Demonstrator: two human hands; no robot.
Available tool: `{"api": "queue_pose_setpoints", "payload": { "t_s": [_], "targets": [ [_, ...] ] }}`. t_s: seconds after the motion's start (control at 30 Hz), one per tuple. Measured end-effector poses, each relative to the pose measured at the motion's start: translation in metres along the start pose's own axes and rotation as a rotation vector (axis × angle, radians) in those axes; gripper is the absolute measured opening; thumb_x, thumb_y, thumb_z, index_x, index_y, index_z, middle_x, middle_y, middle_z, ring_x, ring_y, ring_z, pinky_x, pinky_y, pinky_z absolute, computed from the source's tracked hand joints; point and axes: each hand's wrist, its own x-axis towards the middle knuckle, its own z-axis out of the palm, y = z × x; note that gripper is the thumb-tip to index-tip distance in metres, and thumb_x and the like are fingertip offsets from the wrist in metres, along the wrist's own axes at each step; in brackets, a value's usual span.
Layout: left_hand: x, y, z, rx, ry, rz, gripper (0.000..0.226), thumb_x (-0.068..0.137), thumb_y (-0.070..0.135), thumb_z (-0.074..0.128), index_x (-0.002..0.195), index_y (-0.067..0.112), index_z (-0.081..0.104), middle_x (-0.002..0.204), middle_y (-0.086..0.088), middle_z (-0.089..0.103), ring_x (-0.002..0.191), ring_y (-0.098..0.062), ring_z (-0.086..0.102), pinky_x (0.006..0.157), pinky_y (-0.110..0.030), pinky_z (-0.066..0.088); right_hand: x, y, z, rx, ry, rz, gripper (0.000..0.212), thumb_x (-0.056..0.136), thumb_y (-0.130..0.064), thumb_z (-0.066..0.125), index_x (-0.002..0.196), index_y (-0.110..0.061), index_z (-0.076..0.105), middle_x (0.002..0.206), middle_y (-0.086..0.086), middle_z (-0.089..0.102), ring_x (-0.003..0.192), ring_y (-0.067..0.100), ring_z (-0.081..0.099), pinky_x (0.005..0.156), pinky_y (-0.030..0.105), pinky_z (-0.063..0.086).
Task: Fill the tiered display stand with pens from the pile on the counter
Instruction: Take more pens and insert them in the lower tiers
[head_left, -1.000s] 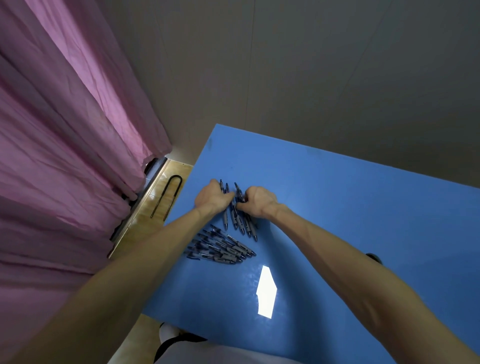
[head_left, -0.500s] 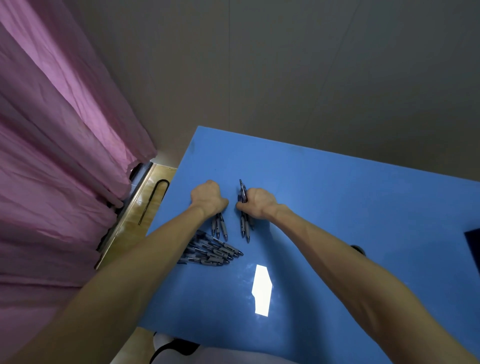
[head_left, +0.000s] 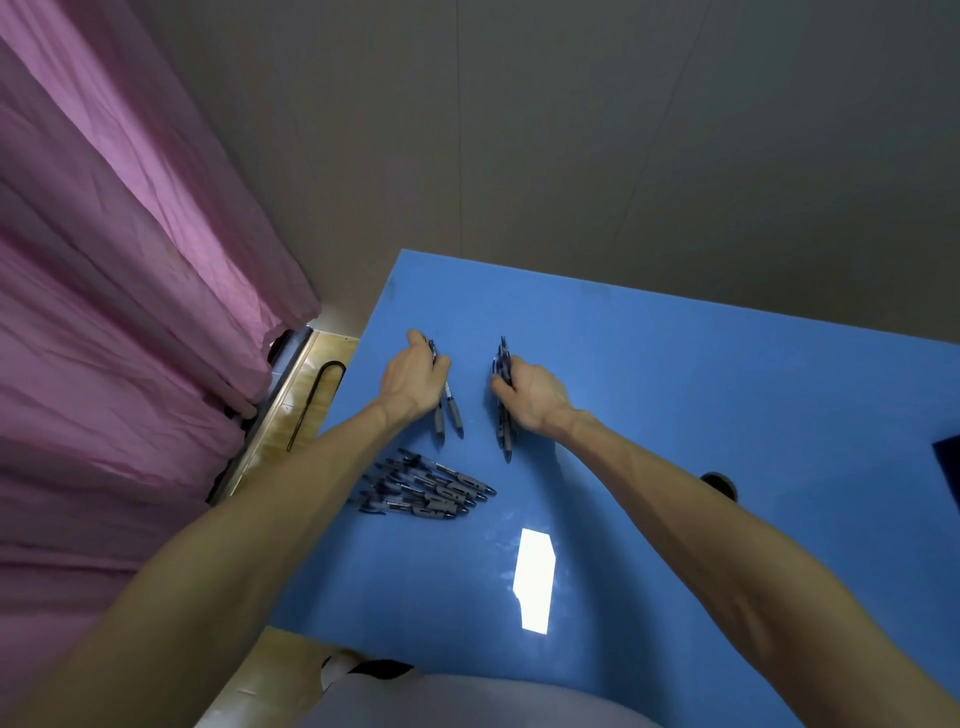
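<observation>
Blue counter (head_left: 675, 415): each hand grips pens, pile (head_left: 426, 488) near left edge.

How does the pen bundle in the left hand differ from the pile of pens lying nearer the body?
The left hand grips its bundle of pens; the loose pile lies untouched on the blue counter. The bundle is only a few pens, while the pile holds many more. The bundle points roughly toward and away from the person, the pile lies crosswise. Both look like the same dark pens.

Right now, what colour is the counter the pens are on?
Blue, seen in the head view: counter, pens.
</observation>
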Motion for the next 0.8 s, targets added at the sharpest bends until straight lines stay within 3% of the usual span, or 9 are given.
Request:
{"api": "queue_pose_setpoints", "payload": {
  "t_s": [0.2,0.33,0.53,0.8],
  "targets": [
    [-0.014,0.013,-0.009,-0.056,0.024,0.126,0.015,0.106,0.025,0.04,0.104,0.011,0.033,0.074,-0.009,0.053,0.061,-0.029,0.05,0.051,-0.041,0.035,-0.02,0.002,-0.006,0.064,0.133,-0.021,0.028,0.107,-0.041,0.038,0.094,-0.016,0.04,0.071,-0.001,0.052,0.065,0.023,0.05,0.061,0.036,0.038],
    [-0.028,0.022,-0.011,-0.078,0.03,0.212,0.015,0.108,0.028,0.038,0.113,0.014,0.035,0.079,-0.011,0.063,0.067,-0.03,0.059,0.061,-0.049,0.048,-0.032,0.003,-0.01,0.078,0.183,-0.021,0.031,0.107,-0.043,0.04,0.095,-0.014,0.042,0.071,0.001,0.055,0.065,0.026,0.053,0.061,0.039,0.043],
    [-0.048,0.039,-0.021,-0.079,0.03,0.226,0.016,0.109,0.029,0.037,0.109,0.014,0.04,0.076,-0.007,0.058,0.066,-0.028,0.056,0.063,-0.051,0.048,-0.06,0.011,-0.021,0.082,0.254,-0.007,0.031,0.107,-0.043,0.041,0.093,-0.016,0.041,0.07,0.0,0.054,0.063,0.023,0.052,0.057,0.036,0.038],
    [-0.114,0.071,-0.033,-0.081,-0.017,0.337,0.02,0.106,0.03,0.035,0.106,0.011,0.042,0.082,-0.012,0.061,0.065,-0.022,0.048,0.06,-0.049,0.046,-0.149,0.032,-0.034,0.212,0.426,0.161,0.035,0.105,-0.047,0.039,0.097,-0.014,0.047,0.076,0.005,0.065,0.068,0.026,0.061,0.065,0.044,0.051]
  ]
}}
